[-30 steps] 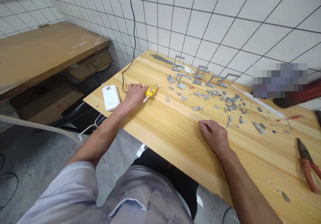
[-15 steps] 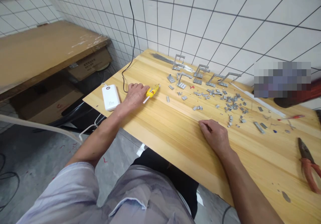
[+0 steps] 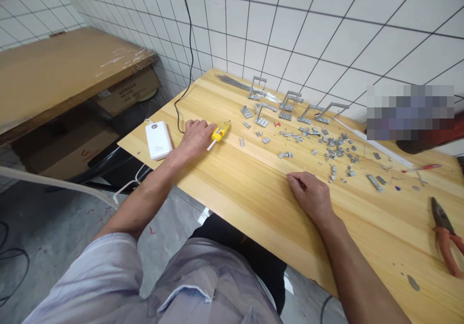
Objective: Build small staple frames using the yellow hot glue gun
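My left hand (image 3: 196, 139) rests on the wooden table, its fingers curled round the handle of a yellow hot glue gun (image 3: 221, 131). A white glue stick (image 3: 211, 143) pokes out of the gun's back end, and the nozzle points toward the wall. A black cable (image 3: 177, 112) runs down the wall to the hand. My right hand (image 3: 311, 191) lies loosely closed near the table's middle, with nothing visible in it. Beyond it are scattered small grey metal pieces (image 3: 337, 147) and several grey bracket-like frames (image 3: 263, 114) standing on small bases.
A white power bank (image 3: 158, 141) sits at the table's left edge. Thin metal rods (image 3: 235, 83) lie by the wall. Pliers with orange handles (image 3: 446, 239) and a red pen (image 3: 422, 168) are on the right. A brown table (image 3: 72, 72) stands at the left.
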`<state>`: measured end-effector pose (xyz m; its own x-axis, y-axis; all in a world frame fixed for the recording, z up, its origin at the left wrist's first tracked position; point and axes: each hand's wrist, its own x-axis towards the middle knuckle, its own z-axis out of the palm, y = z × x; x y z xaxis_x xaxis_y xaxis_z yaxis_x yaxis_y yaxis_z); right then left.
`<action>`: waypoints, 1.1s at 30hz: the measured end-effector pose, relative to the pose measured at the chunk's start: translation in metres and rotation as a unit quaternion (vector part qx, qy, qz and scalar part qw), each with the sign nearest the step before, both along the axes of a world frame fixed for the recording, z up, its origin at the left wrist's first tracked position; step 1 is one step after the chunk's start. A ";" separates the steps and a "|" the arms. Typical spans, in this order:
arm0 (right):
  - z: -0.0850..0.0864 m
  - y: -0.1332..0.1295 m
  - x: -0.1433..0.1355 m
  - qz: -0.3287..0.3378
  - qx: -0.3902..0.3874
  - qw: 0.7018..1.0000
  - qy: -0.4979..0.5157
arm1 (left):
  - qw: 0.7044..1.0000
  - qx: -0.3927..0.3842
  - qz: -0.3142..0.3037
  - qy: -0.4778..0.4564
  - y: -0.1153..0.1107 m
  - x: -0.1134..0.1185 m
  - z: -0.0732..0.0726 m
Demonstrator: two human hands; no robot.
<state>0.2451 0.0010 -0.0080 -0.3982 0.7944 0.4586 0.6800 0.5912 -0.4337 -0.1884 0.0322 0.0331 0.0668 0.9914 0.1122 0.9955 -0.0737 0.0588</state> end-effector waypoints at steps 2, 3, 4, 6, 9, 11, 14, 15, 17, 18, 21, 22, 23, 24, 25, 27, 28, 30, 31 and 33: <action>0.000 0.000 0.000 -0.003 -0.005 1.000 0.000 | 1.000 0.002 -0.003 -0.002 0.001 0.000 -0.002; 0.000 0.000 0.000 -0.004 -0.008 1.000 -0.001 | 1.000 0.002 -0.006 -0.003 0.001 0.001 -0.003; 0.000 0.000 0.000 -0.006 -0.011 1.000 -0.002 | 1.000 0.001 -0.010 -0.005 0.001 0.001 -0.003; 0.000 0.000 0.000 -0.008 -0.013 1.000 -0.003 | 1.000 -0.002 -0.015 -0.003 0.001 0.001 -0.003; 0.000 0.000 0.000 -0.010 -0.011 1.000 0.000 | 1.000 -0.010 -0.014 0.013 0.001 0.002 -0.003; 0.000 -0.001 0.000 -0.010 -0.010 1.000 0.000 | 1.000 -0.012 -0.014 0.017 0.000 0.003 -0.003; 0.000 -0.001 0.000 -0.008 -0.015 1.000 -0.006 | 1.000 -0.006 -0.016 0.001 -0.001 0.003 -0.004; 0.001 -0.001 0.001 -0.008 -0.015 1.000 -0.007 | 1.000 -0.003 -0.014 -0.002 -0.001 0.003 -0.005; 0.001 -0.001 0.000 -0.009 -0.013 1.000 -0.006 | 1.000 0.002 -0.012 0.001 -0.001 0.002 -0.006; 0.002 -0.001 0.000 -0.010 -0.011 1.000 -0.005 | 1.000 0.004 -0.012 0.004 -0.002 0.002 -0.007; 0.002 -0.001 0.000 -0.008 -0.013 1.000 -0.003 | 1.000 0.011 -0.016 0.007 -0.003 -0.001 -0.009; 0.002 -0.001 0.000 -0.007 -0.013 1.000 -0.002 | 1.000 0.013 -0.016 0.006 -0.004 -0.002 -0.009; 0.002 -0.001 -0.001 -0.006 -0.013 1.000 -0.002 | 1.000 0.015 -0.014 0.006 -0.004 -0.003 -0.009; 0.002 -0.001 -0.001 -0.005 -0.013 1.000 -0.003 | 1.000 0.015 -0.011 0.005 -0.004 -0.003 -0.009; 0.002 -0.001 -0.001 -0.002 -0.011 1.000 -0.003 | 1.000 0.015 -0.006 0.004 -0.004 -0.003 -0.008; 0.002 -0.001 -0.001 0.001 -0.006 1.000 -0.001 | 1.000 0.009 0.002 -0.002 -0.004 -0.003 -0.007; 0.002 -0.001 -0.001 0.001 -0.005 1.000 0.000 | 1.000 0.005 0.003 -0.006 -0.003 -0.002 -0.007; 0.002 -0.001 0.000 -0.001 -0.006 1.000 -0.002 | 1.000 -0.001 0.002 -0.012 -0.003 -0.001 -0.005; 0.002 0.000 0.000 -0.003 -0.008 1.000 -0.003 | 1.000 -0.004 0.000 -0.011 -0.003 0.000 -0.004; 0.001 0.000 0.000 -0.006 -0.011 1.000 -0.003 | 1.000 -0.007 -0.003 -0.005 -0.004 0.001 -0.003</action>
<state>0.2452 0.0009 -0.0067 -0.3917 0.8093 0.4378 0.6896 0.5732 -0.4426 -0.1872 0.0282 0.0303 0.0726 0.9923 0.1000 0.9943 -0.0799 0.0703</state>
